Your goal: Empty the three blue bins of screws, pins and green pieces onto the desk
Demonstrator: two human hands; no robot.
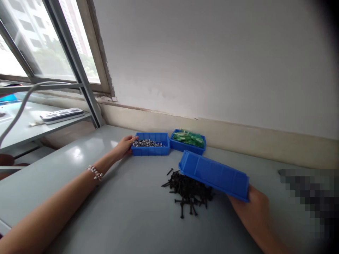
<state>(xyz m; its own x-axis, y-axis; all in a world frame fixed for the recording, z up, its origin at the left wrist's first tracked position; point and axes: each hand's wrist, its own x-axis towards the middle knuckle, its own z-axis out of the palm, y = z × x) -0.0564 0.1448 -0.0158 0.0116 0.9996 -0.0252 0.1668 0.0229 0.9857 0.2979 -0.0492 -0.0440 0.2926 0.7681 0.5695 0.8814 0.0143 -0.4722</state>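
My left hand [125,146] grips the left end of a blue plastic bin [150,151] that holds many small silver screws [148,143]. In my right hand [255,204] is another blue bin [215,174], tipped over with its underside showing. Below and beside this tilted bin, a heap of black screws [185,188] lies on the grey table. Several of them are scattered round the heap's edge. The fingers of my right hand are partly hidden behind the bin.
Behind, a third blue bin [186,146] holds green plastic packets [189,137] and stands close to the wall [212,70]. A metal frame post [91,100] and a shelf with a white power strip [63,115] are at the left. Something blurred out [312,197] lies at the right.
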